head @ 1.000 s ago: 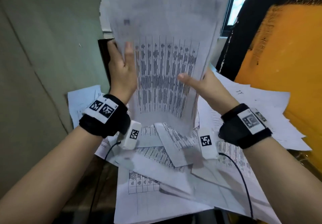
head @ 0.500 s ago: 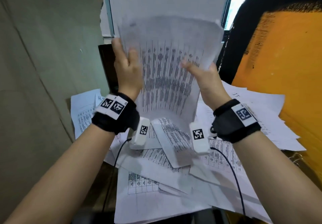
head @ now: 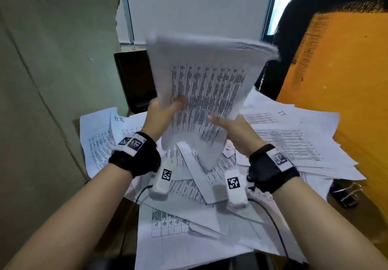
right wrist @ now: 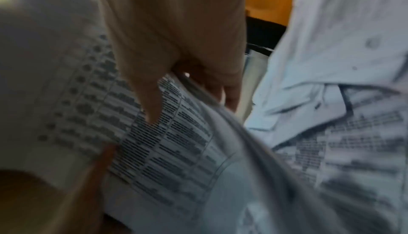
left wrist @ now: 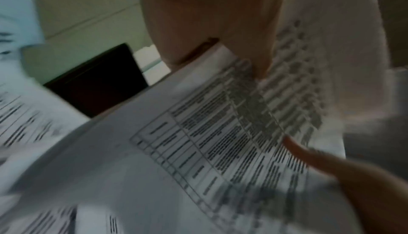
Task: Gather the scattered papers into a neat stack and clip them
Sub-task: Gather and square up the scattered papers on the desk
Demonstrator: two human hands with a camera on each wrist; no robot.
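Observation:
I hold a sheaf of printed white papers (head: 207,85) upright above the table, its top edge curling away from me. My left hand (head: 162,115) grips its lower left edge, thumb on the front sheet (left wrist: 220,141). My right hand (head: 227,127) grips the lower right edge, thumb on the print and fingers behind (right wrist: 167,133). Loose printed sheets (head: 189,206) lie scattered and overlapping on the table beneath. A black binder clip (head: 346,193) with silver wire handles sits at the table's right edge.
A grey-green wall (head: 42,81) runs close along the left. An orange panel (head: 346,91) stands to the right. A dark box (head: 134,81) sits behind the papers at the back. Black cables (head: 273,221) trail from the wrist cameras over the sheets.
The held sheaf has dropped lower and tilted, its top now curling back. Both hands have slid down to its bottom edge and come closer together.

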